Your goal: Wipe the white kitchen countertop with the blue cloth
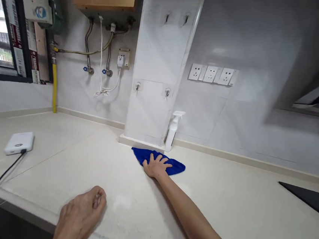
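A blue cloth (176, 167) lies bunched on the pale countertop (109, 167), close to the foot of the tiled column. My right hand (156, 166) rests on top of it, palm down with the fingers spread, pressing it flat rather than gripping it. Part of the cloth is hidden under that hand. Nearer to me, by the counter's front edge, my left hand (81, 215) is curled into a loose fist. Only its own fingertips show inside the curl. Behind the cloth, a white spray bottle (172, 132) stands upright against the column's side.
A white box-shaped device (20, 143) with a black cable (3, 176) sits at the left. The tiled column (148, 114) juts out at the back. On the right lies a dark flat object (304, 195). A yellow pipe (54, 87) meets the counter at the back left.
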Demonstrator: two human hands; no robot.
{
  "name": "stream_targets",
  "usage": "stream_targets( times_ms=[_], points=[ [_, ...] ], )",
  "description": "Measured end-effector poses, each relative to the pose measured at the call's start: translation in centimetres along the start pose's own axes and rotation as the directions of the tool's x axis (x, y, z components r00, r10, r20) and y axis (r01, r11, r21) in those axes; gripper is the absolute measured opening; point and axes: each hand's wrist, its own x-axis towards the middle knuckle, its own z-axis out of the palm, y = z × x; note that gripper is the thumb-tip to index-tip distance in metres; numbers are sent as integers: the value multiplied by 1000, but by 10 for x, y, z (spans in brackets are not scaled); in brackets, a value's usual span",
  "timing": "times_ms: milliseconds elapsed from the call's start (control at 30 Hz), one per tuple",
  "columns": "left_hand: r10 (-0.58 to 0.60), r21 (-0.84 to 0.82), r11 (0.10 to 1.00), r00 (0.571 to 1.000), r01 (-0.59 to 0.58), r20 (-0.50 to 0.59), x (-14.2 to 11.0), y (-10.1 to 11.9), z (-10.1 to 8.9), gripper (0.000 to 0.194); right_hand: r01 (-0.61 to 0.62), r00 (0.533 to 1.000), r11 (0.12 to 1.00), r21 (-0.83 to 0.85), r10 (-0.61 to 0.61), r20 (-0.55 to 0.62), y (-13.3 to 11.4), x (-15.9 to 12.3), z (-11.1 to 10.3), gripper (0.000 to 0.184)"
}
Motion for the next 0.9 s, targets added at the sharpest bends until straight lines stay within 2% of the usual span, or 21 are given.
stream_targets(
  times_ms=[67,100,200,333,467,533,633,767,900],
  points=[
    [-1,1,1000,1000,1,4,0,0,-1,28,-63,998,998,9,63,8,-32,3,2,76],
    [-4,-2,1000,1000,4,2,0,0,-1,29,-43,999,999,16,43,-5,-47,4,4,76],
    [-5,-2,1000,1000,5,-15,0,-1,0,33,197,980,979,45,-195,-46,-85,1,9,73],
    [5,-7,1000,999,-5,-41,1,-2,-1,37,495,868,863,102,-497,0,-116,-15,10,68],
    [-11,-71,997,998,7,-60,2,-4,-3,44,678,721,717,160,-692,43,-120,-47,6,64],
    [-42,-97,995,996,33,-84,3,-6,-3,47,744,651,646,173,-758,32,-111,-66,4,62],
    [-87,-200,978,986,57,-146,6,-11,-4,53,792,589,588,166,-807,43,-84,-96,-1,60],
    [-31,-405,912,976,-60,-214,10,-19,-11,60,813,557,556,172,-829,49,-24,-138,-9,62],
    [-53,-399,917,985,-18,-166,21,-30,-13,56,831,532,520,198,-847,-7,51,-182,-15,63]
  ],
)
